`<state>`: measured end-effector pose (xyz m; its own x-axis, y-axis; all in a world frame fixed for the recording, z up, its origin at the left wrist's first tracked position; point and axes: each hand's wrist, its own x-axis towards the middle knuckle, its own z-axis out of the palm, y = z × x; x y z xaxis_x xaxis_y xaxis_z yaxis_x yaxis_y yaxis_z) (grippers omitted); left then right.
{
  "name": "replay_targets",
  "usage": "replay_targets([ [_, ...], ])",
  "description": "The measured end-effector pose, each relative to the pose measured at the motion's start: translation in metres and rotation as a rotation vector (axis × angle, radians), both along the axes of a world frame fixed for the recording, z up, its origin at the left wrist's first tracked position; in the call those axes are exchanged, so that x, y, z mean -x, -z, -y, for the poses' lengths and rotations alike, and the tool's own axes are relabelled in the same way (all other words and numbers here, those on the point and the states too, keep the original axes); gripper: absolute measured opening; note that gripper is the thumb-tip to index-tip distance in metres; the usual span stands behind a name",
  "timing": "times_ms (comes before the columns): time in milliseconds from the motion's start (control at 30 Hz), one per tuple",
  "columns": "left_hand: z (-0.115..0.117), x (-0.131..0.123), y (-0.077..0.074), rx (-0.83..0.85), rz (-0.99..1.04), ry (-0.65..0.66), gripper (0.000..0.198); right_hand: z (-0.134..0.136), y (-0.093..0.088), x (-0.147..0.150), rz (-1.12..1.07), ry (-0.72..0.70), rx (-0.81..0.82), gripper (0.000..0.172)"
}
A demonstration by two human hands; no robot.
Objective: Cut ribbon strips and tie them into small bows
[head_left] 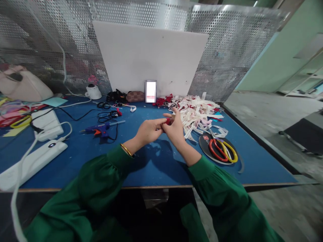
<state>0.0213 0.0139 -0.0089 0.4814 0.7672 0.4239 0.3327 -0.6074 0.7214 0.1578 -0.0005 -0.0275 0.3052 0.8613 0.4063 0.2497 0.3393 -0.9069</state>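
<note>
Above the middle of the blue table, my two hands meet at a small red piece (166, 121), perhaps cloth or ribbon, mostly hidden by the fingers. My left hand (150, 130) is closed, pinching it from the left. From the right, my right hand (174, 127) pinches the same piece between thumb and fingers, with one or two fingers raised. Just beyond my right hand lies a heap of cream and white ribbon scraps (195, 111); red scraps (165, 100) are at its left end.
A blue glue gun (101, 130) lies left of my hands. Red- and yellow-handled scissors (223, 149) rest on a round black disc (205, 148). White power strips (32, 164) with cables, a lit phone (150, 91), a brown checked pouch (135, 96) and a handbag (27, 84) are around.
</note>
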Motion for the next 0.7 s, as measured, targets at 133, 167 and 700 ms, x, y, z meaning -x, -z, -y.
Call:
replay_targets([
  [133, 0.002, -0.001, -0.001, 0.063, -0.018, 0.073, 0.04, -0.003, 0.0, 0.001, -0.34, -0.228, 0.207, 0.047],
  [167, 0.001, -0.001, -0.001, 0.118, 0.005, 0.092, 0.041, -0.001, -0.002, 0.001, -0.388, -0.253, 0.226, 0.04],
  [700, -0.006, 0.009, -0.017, 0.554, 0.39, 0.238, 0.064, 0.004, -0.022, -0.01, -0.736, -0.584, 0.304, 0.014],
])
